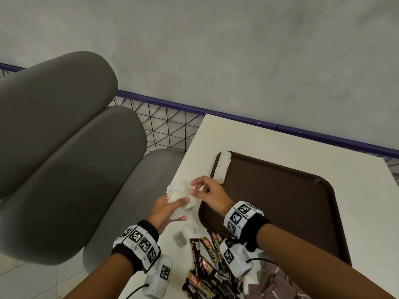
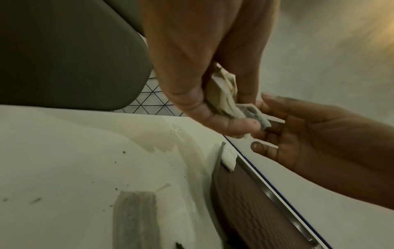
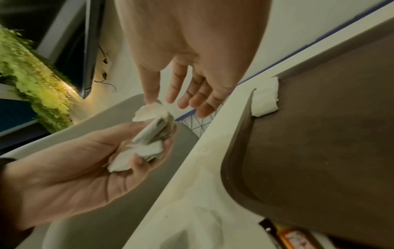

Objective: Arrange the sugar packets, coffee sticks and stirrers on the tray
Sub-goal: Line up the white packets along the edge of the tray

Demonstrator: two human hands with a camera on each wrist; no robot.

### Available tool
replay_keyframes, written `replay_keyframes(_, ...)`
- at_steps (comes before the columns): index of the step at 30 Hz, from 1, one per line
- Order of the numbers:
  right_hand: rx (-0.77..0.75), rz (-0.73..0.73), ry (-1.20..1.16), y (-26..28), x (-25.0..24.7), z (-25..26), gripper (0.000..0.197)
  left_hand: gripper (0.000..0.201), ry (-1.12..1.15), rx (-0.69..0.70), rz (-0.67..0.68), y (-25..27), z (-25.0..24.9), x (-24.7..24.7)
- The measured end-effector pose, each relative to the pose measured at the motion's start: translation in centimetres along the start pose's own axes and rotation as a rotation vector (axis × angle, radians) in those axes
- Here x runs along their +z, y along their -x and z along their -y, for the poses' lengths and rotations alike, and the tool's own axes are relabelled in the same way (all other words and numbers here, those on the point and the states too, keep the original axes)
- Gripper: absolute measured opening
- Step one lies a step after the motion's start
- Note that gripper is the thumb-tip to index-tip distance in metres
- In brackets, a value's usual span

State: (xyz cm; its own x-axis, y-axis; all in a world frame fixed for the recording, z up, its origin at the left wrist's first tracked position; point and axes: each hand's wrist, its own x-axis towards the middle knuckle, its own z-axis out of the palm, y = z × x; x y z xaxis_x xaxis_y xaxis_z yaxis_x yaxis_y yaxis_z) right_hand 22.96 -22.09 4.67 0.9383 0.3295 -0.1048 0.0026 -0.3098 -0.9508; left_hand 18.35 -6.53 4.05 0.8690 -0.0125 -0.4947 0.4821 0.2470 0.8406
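The left hand (image 1: 166,210) grips a bunch of white sugar packets (image 1: 180,194), fingers and thumb curled round them, held above the table's (image 1: 269,143) left edge just beside the brown tray (image 1: 280,197). The right hand (image 1: 208,194) hovers at the top of the bunch with fingers loosely spread, fingertips (image 3: 152,99) at the paper (whether it pinches a packet I cannot tell). A short row of white packets (image 1: 222,167) lies along the tray's far left rim. Dark coffee sticks (image 1: 203,268) are heaped on the table near the wrists, beside 1 loose packet (image 1: 179,239).
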Motion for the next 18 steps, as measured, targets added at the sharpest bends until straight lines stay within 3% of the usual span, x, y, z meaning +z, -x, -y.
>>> replay_keyframes(2,0.004,0.007,-0.02,0.2,0.7,-0.1,0.018,0.035,-0.012,0.007,0.015,0.2,0.0,0.3)
replay_keyframes(9,0.073,-0.174,-0.153,0.3,0.7,-0.5,0.026,0.025,0.081,-0.03,0.024,0.4,0.2,0.4)
replay_keyframes(18,0.064,-0.118,-0.12,0.7,0.0,-1.1,0.022,0.021,0.048,-0.022,0.006,-0.2,0.2,0.8)
